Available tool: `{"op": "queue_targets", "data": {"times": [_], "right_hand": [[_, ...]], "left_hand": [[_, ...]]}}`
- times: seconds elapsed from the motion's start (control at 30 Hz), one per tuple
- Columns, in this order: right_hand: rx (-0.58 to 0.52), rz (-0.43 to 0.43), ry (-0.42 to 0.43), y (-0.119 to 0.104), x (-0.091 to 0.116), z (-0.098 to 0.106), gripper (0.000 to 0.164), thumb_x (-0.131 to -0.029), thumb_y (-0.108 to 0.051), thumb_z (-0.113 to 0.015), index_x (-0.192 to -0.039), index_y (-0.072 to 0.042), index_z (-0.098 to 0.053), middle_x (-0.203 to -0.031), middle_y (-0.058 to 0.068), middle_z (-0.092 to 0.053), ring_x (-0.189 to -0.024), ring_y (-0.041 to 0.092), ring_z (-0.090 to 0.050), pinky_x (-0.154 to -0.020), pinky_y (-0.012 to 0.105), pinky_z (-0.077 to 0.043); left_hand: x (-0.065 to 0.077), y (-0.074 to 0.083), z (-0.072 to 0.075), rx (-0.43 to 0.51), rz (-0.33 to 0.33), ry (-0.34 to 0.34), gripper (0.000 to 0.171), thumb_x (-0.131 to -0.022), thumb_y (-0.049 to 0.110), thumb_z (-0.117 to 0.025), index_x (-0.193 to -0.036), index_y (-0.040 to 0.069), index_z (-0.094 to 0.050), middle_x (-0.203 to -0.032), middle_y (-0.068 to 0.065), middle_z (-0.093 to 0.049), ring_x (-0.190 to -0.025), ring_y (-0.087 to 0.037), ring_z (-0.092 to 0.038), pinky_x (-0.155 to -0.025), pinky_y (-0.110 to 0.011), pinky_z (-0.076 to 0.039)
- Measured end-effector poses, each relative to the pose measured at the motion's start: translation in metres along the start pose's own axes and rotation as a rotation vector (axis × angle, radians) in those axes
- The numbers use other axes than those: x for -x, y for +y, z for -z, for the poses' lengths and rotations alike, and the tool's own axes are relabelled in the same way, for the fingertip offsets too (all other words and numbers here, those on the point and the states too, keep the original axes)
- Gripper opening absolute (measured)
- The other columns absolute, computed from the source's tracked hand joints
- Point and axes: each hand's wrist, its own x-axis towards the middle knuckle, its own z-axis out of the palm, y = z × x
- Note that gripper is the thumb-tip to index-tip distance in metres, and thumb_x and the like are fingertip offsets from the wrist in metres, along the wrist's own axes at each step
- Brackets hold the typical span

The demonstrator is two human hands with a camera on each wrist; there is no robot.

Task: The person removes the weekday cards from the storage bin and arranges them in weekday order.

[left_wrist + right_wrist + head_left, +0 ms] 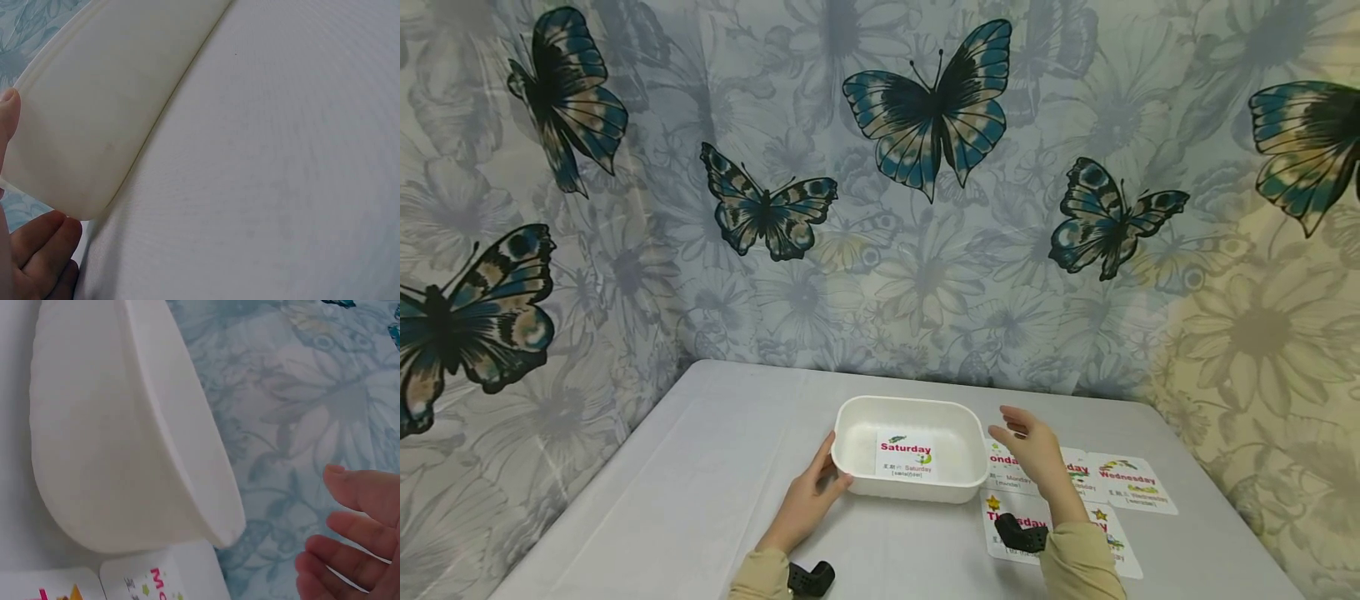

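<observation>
A white plastic basin (917,492) stands on the table, with a "Saturday" word card (895,458) lying flat inside it. My left hand (805,507) grips the basin's left end, its thumb at the front rim and its fingers at the side. In the left wrist view those fingers (49,253) touch the basin's lower corner. Just beyond the right end, my right hand (1037,454) hovers over the cards with its fingers loosely bent. The right wrist view shows a gap between these fingers (344,559) and the basin wall (112,456), and nothing in the hand.
Word cards lie in two rows right of the basin. "Monday" (1011,477) and "Wednesday" (1131,483) are in the back row, "Thursday" (1000,529) in front; my right arm partly covers others. A butterfly-print curtain (925,292) hangs behind the white-covered table (700,450).
</observation>
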Motion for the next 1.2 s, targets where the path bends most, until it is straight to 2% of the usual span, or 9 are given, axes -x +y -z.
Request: {"op": "queue_targets", "data": {"times": [0.17,0.4,0.6,0.8,1.03,1.2], "right_hand": [[-0.041,0.027,-0.056,-0.005,-0.01,-0.023,0.055,-0.088,-0.023,-0.065,-0.133,0.004,-0.045,-0.13,0.025,-0.047,-0.119,0.037,-0.044,-0.099,0.044,-0.036],[-0.088,-0.008,-0.125,-0.01,-0.02,-0.048,0.059,-0.085,-0.023,-0.069,-0.134,0.003,-0.045,-0.13,0.026,-0.046,-0.12,0.038,-0.044,-0.098,0.045,-0.037],[-0.103,-0.023,-0.215,-0.011,-0.025,-0.066,0.071,-0.08,-0.029,-0.074,-0.134,0.005,-0.044,-0.131,0.027,-0.045,-0.12,0.041,-0.041,-0.097,0.049,-0.036],[-0.136,-0.025,-0.252,-0.01,-0.028,-0.078,0.07,-0.078,-0.017,-0.076,-0.132,0.011,-0.042,-0.132,0.029,-0.042,-0.119,0.044,-0.041,-0.098,0.049,-0.034],[-0.067,-0.066,-0.271,-0.004,-0.034,-0.091,0.079,-0.069,-0.018,-0.083,-0.129,0.016,-0.043,-0.128,0.032,-0.045,-0.117,0.044,-0.043,-0.098,0.049,-0.034],[-0.038,-0.109,-0.299,-0.002,-0.036,-0.097,0.082,-0.068,-0.019,-0.083,-0.13,0.015,-0.041,-0.127,0.033,-0.046,-0.119,0.044,-0.042,-0.099,0.05,-0.031]], "left_hand": [[0.0,-0.001,-0.001,0.008,0.007,-0.001,0.074,-0.089,0.043,-0.059,-0.148,0.036,-0.016,-0.134,-0.009,-0.048,-0.118,-0.025,-0.048,-0.095,-0.052,-0.036],[0.0,-0.001,-0.001,0.006,0.004,-0.005,0.074,-0.089,0.045,-0.059,-0.148,0.036,-0.016,-0.134,-0.009,-0.048,-0.118,-0.025,-0.048,-0.095,-0.052,-0.037],[-0.001,0.0,0.0,0.009,-0.012,-0.006,0.074,-0.089,0.044,-0.059,-0.148,0.035,-0.015,-0.132,-0.01,-0.049,-0.118,-0.025,-0.049,-0.096,-0.053,-0.035],[-0.001,-0.002,0.0,0.016,-0.017,-0.002,0.074,-0.089,0.043,-0.059,-0.148,0.036,-0.016,-0.132,-0.009,-0.05,-0.117,-0.024,-0.049,-0.096,-0.052,-0.036],[0.0,-0.002,0.001,0.016,-0.017,0.001,0.074,-0.089,0.045,-0.059,-0.148,0.035,-0.017,-0.133,-0.01,-0.049,-0.117,-0.024,-0.049,-0.097,-0.052,-0.035],[0.0,-0.002,0.001,0.009,-0.02,-0.001,0.074,-0.088,0.046,-0.059,-0.148,0.035,-0.017,-0.132,-0.01,-0.05,-0.117,-0.023,-0.049,-0.096,-0.051,-0.036]]}}
